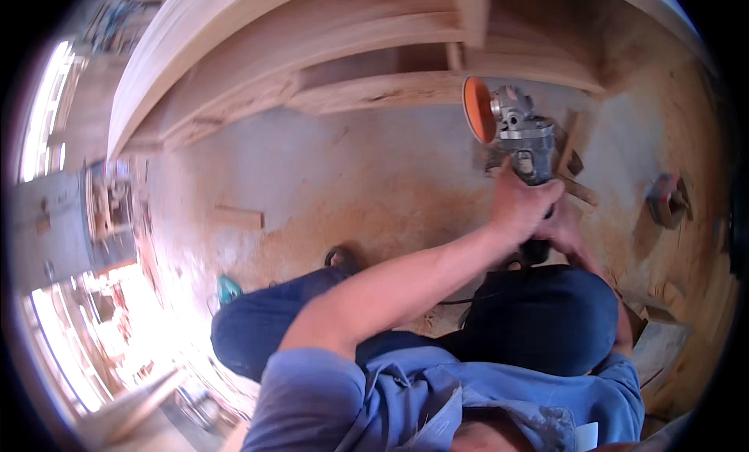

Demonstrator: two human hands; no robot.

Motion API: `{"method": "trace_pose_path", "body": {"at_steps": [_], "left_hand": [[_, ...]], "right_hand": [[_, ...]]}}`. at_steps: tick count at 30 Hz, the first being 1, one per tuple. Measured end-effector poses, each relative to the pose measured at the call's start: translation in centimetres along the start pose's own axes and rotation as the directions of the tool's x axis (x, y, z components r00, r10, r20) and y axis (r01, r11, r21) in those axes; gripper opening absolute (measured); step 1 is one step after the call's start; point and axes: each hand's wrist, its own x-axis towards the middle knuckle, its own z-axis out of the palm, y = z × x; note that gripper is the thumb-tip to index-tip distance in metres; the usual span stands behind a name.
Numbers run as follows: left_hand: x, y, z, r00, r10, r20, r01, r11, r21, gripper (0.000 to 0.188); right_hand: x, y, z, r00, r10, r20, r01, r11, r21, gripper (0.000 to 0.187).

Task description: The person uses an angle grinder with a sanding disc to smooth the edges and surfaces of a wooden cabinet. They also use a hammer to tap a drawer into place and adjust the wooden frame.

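Note:
An angle grinder [532, 144] with an orange sanding disc [478, 110] is held out in front of me, its head toward the wooden piece. My left hand [516, 206] is closed around the grinder's body. Just behind it, my right hand [560, 227] grips the rear part, partly hidden by the left hand. The disc is beside the lower rail of a large pale wooden frame [374, 93]; I cannot tell whether they touch. A dark cord [472, 298] runs over the floor by my legs.
Sawdust covers the concrete floor [367, 187]. A wood offcut [240, 216] lies to the left, and more scraps [579, 190] lie beyond the grinder. A small reddish block-like object [665, 199] sits at right. A green object [228, 289] is near my left knee.

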Motion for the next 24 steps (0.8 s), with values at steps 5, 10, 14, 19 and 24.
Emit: {"method": "trace_pose_path", "body": {"at_steps": [5,10,14,19,24], "left_hand": [[-4.4,9.3,-9.4,0.987,-0.159,0.023,0.157,0.929,-0.336,0.033],[-5.1,17.1,-25.9,0.995,-0.050,0.082,0.072,0.953,-0.294,0.038],[-3.5,16.8,-40.6,0.981,0.003,0.196,0.074,0.921,-0.382,0.045],[-1.7,4.4,-51.7,0.926,0.263,0.271,0.086,0.551,-0.830,0.051],[1.5,-1.1,-53.4,0.950,-0.185,0.250,0.309,0.655,-0.690,0.044]], "right_hand": [[1.7,-12.6,7.5,0.948,-0.194,0.252,0.274,0.900,-0.338,0.052],[4.6,-25.9,21.2,0.918,0.024,0.396,0.295,0.626,-0.722,0.047],[8.0,-23.9,33.0,0.896,0.057,0.441,-0.036,0.998,-0.056,0.046],[12.1,-15.5,45.3,0.754,0.210,0.623,-0.432,0.872,0.229,0.065],[16.0,-5.6,48.9,0.945,0.189,0.267,-0.147,0.975,-0.167,0.059]]}}
